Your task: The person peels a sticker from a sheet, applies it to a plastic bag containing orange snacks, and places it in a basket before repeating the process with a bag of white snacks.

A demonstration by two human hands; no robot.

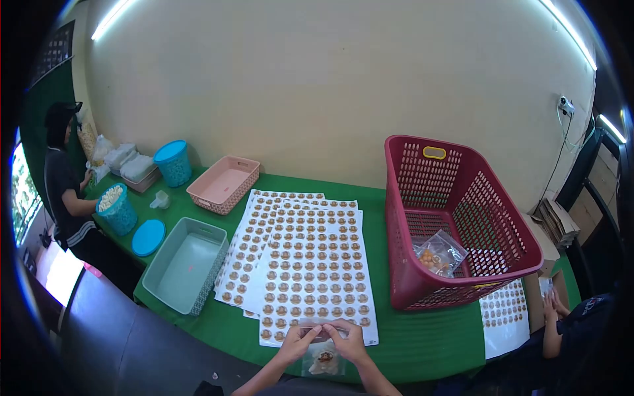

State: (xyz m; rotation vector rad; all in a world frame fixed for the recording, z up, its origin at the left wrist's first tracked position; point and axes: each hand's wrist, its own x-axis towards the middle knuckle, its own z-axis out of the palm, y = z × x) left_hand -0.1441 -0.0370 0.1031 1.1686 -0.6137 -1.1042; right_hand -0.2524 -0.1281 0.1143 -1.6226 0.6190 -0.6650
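Observation:
At the table's front edge, my left hand and my right hand pinch the top edge of a small clear plastic bag. The bag hangs below my fingers, with pale contents inside and a round brown label on its front. Both hands are closed, thumbs close together. Just beyond them, large white sheets printed with rows of round brown stickers lie overlapping on the green table.
A maroon basket holding filled bags stands right. Left are a grey-green tray, pink basket, blue-lidded tub, open tub and blue lid. People work at far left and far right.

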